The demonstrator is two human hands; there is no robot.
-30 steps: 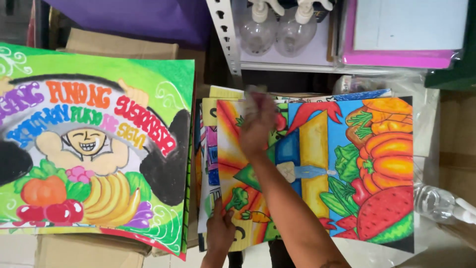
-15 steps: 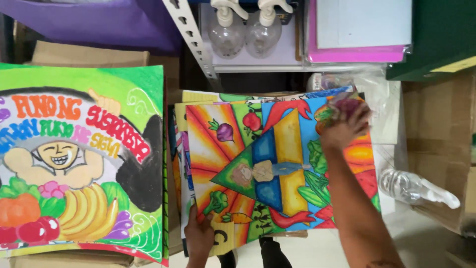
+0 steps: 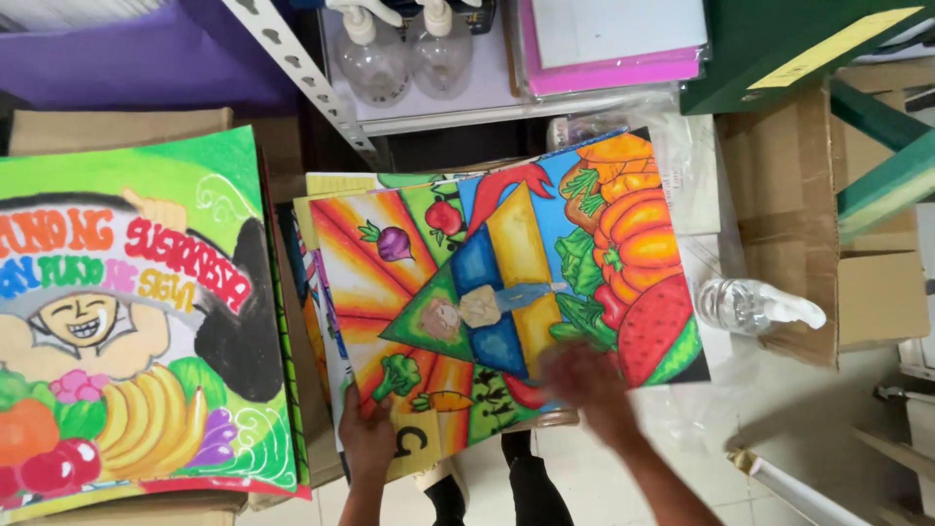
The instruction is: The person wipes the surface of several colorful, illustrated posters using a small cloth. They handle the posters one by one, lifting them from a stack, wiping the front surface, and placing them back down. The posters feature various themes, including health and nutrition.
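A green poster [image 3: 127, 321] with a laughing figure and bananas is seen left of the pile of painted sheets [image 3: 506, 292], propped apart from it. The pile is judged only partly gone through: one colourful vegetable drawing lies on top, more edges showing beneath. Its lower left corner is gripped by the left hand [image 3: 368, 438], thumb on top. The right hand [image 3: 584, 385], blurred, rests at the lower edge; its grip cannot be told.

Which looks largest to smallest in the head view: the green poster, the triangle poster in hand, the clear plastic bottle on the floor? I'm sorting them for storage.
1. Green poster, though cut off by the frame.
2. Triangle poster, looks close in size, so the order is unsure.
3. Clear plastic bottle, clearly smallest.
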